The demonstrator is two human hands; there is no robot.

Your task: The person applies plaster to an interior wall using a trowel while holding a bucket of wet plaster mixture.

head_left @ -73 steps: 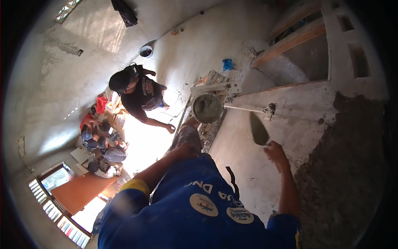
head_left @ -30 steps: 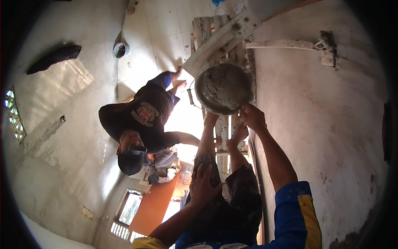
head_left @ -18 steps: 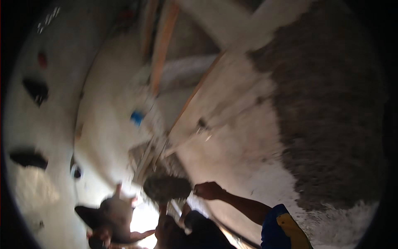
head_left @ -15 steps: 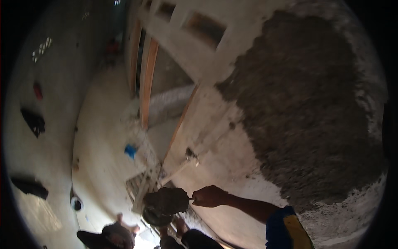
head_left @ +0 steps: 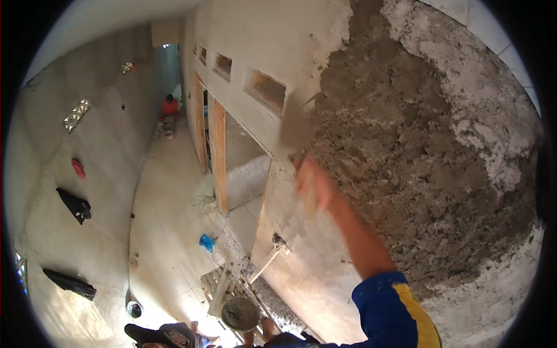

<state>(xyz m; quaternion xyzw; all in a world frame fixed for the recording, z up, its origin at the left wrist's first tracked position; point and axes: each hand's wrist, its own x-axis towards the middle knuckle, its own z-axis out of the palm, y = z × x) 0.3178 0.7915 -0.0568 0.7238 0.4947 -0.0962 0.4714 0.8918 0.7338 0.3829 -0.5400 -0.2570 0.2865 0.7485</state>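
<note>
My right hand (head_left: pixel 313 184), its arm in a blue and yellow sleeve, is raised at the wall with fingers wrapped round the handle of a trowel. The trowel blade (head_left: pixel 297 124) is blurred by motion, near the left edge of a broad patch of dark, rough mortar (head_left: pixel 400 156). Whether mortar still lies on the blade is hard to make out. Far below, a round bucket (head_left: pixel 241 314) holding grey stuff stands on a wooden platform beside bare feet (head_left: pixel 268 328). My left hand does not show.
A person in a dark cap (head_left: pixel 169 335) is below at the lower left; another in red (head_left: pixel 169 107) crouches down the passage. Wooden door frames (head_left: pixel 220 156) and a wall opening (head_left: pixel 266 91) lie left of the mortar. A blue bag (head_left: pixel 206 242) is on the floor.
My right hand has swung up from above the bucket to the wall with the trowel. The lump of mortar earlier on the blade is no longer plainly visible. The view has shifted.
</note>
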